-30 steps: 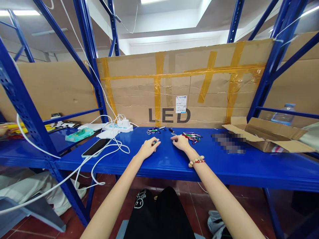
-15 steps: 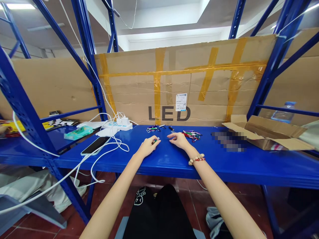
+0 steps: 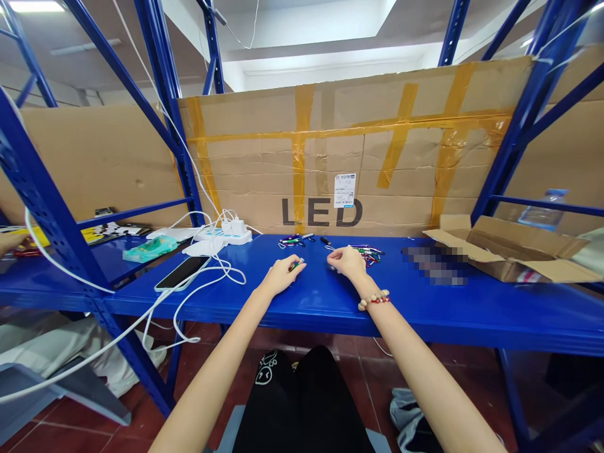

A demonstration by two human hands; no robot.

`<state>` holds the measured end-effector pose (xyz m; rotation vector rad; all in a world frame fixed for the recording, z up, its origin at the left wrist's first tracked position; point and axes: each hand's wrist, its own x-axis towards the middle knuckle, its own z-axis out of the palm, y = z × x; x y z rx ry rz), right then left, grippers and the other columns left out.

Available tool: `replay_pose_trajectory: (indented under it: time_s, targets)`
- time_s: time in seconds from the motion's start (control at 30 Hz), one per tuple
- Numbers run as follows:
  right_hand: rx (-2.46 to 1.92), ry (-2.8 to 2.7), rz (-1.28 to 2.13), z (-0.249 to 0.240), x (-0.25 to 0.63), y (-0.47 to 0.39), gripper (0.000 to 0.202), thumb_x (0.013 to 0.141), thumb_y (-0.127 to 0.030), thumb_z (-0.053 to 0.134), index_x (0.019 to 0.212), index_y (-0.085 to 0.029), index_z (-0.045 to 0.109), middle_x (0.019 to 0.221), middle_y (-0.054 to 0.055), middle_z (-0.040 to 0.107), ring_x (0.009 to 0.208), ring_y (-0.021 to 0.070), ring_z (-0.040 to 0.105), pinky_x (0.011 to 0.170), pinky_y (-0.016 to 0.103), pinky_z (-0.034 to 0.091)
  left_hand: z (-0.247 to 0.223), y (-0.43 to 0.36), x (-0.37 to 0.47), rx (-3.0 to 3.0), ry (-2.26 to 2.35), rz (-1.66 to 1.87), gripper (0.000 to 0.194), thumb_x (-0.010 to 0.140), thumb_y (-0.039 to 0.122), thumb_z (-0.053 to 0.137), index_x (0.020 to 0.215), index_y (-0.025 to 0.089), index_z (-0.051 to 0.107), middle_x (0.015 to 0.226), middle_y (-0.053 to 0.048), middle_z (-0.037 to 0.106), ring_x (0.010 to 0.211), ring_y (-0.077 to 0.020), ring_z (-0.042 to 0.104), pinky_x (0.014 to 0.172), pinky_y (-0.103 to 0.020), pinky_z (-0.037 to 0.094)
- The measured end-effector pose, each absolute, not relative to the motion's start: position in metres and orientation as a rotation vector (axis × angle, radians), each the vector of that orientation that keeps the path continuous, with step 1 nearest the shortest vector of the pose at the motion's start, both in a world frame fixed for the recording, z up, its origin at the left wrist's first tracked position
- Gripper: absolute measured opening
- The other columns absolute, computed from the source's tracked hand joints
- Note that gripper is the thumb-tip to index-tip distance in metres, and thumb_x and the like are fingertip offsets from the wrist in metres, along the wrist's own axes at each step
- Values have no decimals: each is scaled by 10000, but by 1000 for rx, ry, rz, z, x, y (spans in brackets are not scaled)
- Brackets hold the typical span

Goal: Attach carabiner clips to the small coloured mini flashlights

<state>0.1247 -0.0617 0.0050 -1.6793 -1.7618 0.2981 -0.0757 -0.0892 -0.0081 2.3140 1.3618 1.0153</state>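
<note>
A small green piece (image 3: 296,265) is pinched in the left hand (image 3: 282,275) on the shelf (image 3: 330,302); the right hand (image 3: 348,261) is curled at the keychain pile (image 3: 367,254), its grasp hidden. The piece could be dropped if the pinch slackens

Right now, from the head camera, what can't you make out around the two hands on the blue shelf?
- Small item in the left hand: fingers cover all but a green tip.
- Right hand: fingertips curl under, so any pinch is hidden.
- Coloured pieces behind the right hand: too small to identify.
- Patch on the blue shelf: blurred out.
- Open carton: its flaps hide the contents.
</note>
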Motion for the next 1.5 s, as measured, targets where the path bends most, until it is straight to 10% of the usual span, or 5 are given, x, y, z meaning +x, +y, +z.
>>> replay_pose_trajectory:
  time_s: [0.3, 0.73, 1.5]
  targets:
    - [-1562, -1901, 570, -5, 122, -50, 195, 868, -285, 497, 902, -114, 585, 786, 9, 615, 629, 85, 587, 560, 229, 507, -8, -89, -75, 2341, 1376, 1003, 236, 827, 426, 436, 817, 217, 545, 526, 60, 541, 523, -124, 535, 603, -224, 415]
    - [-1247, -2053, 507, -6, 118, -49, 230, 710, -72, 589, 919, -130, 667, 831, 48, 693, 612, 101, 614, 436, 152, 482, -7, -91, -74, 2346, 1426, 997, 217, 828, 421, 442, 836, 226, 538, 567, 49, 557, 571, -138, 547, 599, -226, 414]
    - [-1264, -2198, 344, -13, 124, -43, 239, 720, -272, 599, 928, -195, 689, 853, 26, 693, 747, 139, 613, 660, 219, 463, -7, -92, -74, 2352, 1458, 957, 240, 827, 444, 434, 840, 229, 541, 598, 44, 566, 589, -140, 550, 597, -227, 408]
